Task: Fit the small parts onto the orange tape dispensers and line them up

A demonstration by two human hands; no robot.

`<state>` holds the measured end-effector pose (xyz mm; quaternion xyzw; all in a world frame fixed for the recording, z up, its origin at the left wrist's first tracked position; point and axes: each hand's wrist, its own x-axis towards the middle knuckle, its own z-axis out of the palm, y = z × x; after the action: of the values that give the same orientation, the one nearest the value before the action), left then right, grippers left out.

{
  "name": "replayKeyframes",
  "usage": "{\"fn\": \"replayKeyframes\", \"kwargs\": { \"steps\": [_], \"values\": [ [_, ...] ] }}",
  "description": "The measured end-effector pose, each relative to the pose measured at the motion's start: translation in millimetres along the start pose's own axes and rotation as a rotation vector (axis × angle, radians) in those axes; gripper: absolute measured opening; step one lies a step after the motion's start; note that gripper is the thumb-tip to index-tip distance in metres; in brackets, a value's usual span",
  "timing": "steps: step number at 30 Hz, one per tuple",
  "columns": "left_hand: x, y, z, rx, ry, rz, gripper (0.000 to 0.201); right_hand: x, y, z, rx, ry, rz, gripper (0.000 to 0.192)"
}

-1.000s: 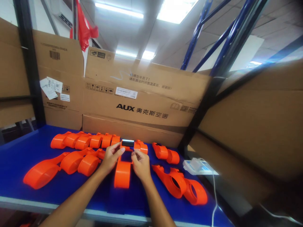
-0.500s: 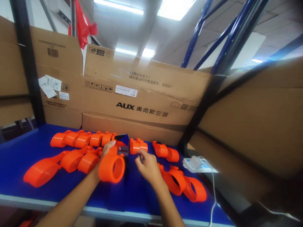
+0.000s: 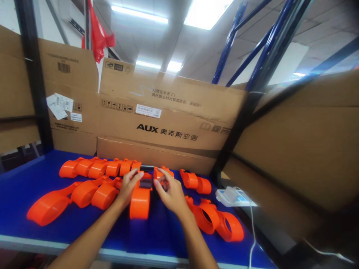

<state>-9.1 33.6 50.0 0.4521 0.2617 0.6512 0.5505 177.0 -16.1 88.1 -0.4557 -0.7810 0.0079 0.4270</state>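
In the middle of the blue table, an orange plastic ring piece (image 3: 139, 203) stands with its curved outer side facing me. A dark grey block (image 3: 146, 183) sits just above its ring, and a black bar (image 3: 147, 168) is behind that. My left hand (image 3: 131, 186) grips the piece's upper left side, the thumb near its top edge. My right hand (image 3: 170, 192) hovers to its right, fingers curved but apart and holding nothing visible. Right behind those fingers are other orange rings (image 3: 160, 175), partly covered. The grip's underside is hidden.
Rows of orange ring pieces (image 3: 97, 169) lie at left, more orange rings (image 3: 230, 227) at right. A white power strip (image 3: 236, 197) with a cable is at the right edge. A cardboard wall (image 3: 168, 112) closes the back, beside a black post (image 3: 238, 127).
The orange ring piece has turned from showing its opening to showing its outer side. The raised dark blue flap is now down. My right hand's fingers have spread and come closer to the piece.
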Motion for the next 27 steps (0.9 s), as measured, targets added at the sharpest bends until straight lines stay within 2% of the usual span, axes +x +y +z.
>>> {"fn": "replayKeyframes", "kwargs": {
  "steps": [2,5,11,17,27],
  "values": [
    [-2,0,1.7,0.03,-0.052,0.015,0.033,12,-2,5,0.029,0.013,-0.051,0.051],
    [-2,-1,2.9,0.068,-0.036,0.029,0.034,23,2,16,0.025,0.068,-0.066,0.046],
    [0,-4,4.0,0.104,-0.056,0.037,0.038,16,17,35,-0.013,0.187,-0.118,0.049],
    [-4,-5,5.1,0.159,-0.054,0.007,0.034,8,19,40,-0.089,0.195,-0.276,0.042],
    [-3,-5,6.6,0.131,-0.098,-0.028,0.035,6,19,43,-0.097,0.204,-0.287,0.036]
  ]
}}
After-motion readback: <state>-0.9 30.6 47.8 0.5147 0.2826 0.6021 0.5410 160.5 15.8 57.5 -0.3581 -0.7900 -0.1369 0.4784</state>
